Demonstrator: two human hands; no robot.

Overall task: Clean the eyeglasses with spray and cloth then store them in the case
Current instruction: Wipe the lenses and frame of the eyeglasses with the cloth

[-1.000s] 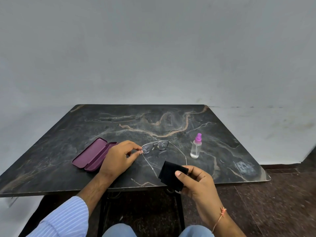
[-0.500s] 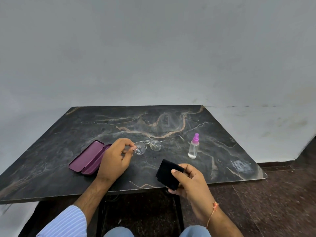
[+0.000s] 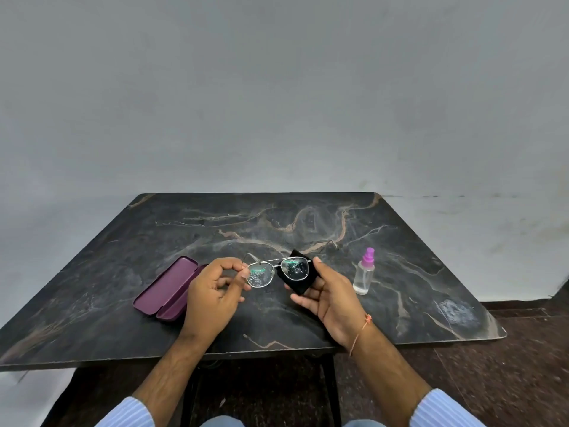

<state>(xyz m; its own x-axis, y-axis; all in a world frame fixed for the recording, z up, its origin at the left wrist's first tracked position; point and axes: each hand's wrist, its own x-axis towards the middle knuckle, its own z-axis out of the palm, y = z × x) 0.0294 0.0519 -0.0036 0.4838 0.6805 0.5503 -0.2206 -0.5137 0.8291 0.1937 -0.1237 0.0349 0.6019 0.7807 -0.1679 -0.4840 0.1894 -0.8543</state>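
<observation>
- My left hand (image 3: 212, 298) is raised above the near middle of the dark marbled surface (image 3: 92, 303), its fingers (image 3: 243, 274) curled, thumb and forefinger pinching the left end of the glasses (image 3: 277, 270) at the rim.
- The glasses are held up off the surface between both hands, lenses facing me; both lenses show droplets or specks and a green glint.
- My right hand (image 3: 331, 298) holds the black cloth (image 3: 297, 283), fingers bent under it and the thumb (image 3: 320, 268) lying along its right edge.
- The cloth sits right behind the right lens, touching it or nearly so; I cannot tell which.
- The purple case (image 3: 167, 288) lies open on the surface to the left, just beside my left hand and partly hidden by it.
- The spray bottle (image 3: 364, 275), clear with a pink top, stands upright on the surface to the right, near my right hand but apart from it.
- I see an orange thread (image 3: 361, 329) round my right wrist and striped pale-blue cuffs (image 3: 443, 409) at the near edge.
</observation>
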